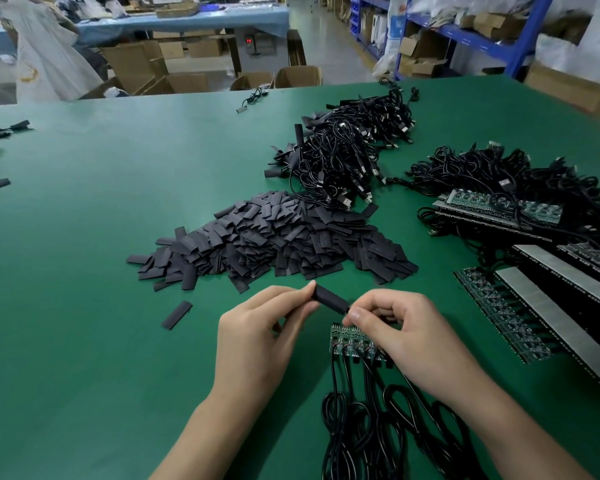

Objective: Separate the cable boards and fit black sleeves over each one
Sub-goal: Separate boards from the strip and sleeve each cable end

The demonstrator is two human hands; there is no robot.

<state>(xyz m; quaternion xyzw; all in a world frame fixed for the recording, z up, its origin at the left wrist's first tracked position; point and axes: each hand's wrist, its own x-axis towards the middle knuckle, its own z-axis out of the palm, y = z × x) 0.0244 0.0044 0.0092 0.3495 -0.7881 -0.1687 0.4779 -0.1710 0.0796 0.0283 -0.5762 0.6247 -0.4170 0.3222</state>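
**Both hands holding one black sleeve over the board strip**

The left hand (257, 327) is pinching the far end of a black sleeve (329, 299) between thumb and fingertips. The right hand (406, 327) is pinching the sleeve's near end with its fingers curled in. The sleeve is slanting from 10 o'clock down to 4 o'clock between the two hands, held above the green table mat (84, 271). Whether a board is already sitting inside it cannot be told, as the right fingertips are covering that end.

Directly below the hands, at 6 o'clock, a short strip of joined cable boards (349, 342) is lying flat on the mat, partly under the right hand. Its coiled black cables (364, 431) are trailing towards the bottom edge.

From the hands, a large heap of loose sleeves (274, 237) is lying at 12 o'clock. A single stray sleeve (176, 315) is resting apart at 9 o'clock. Beyond the heap, at 1 o'clock, a tangle of sleeved cables (354, 150) is sitting on the mat. At 3 o'clock, stacked board panels (541, 299) are lying with more black cable heaped behind them. Past the table's far edge, cardboard boxes (187, 81) are standing on the floor.
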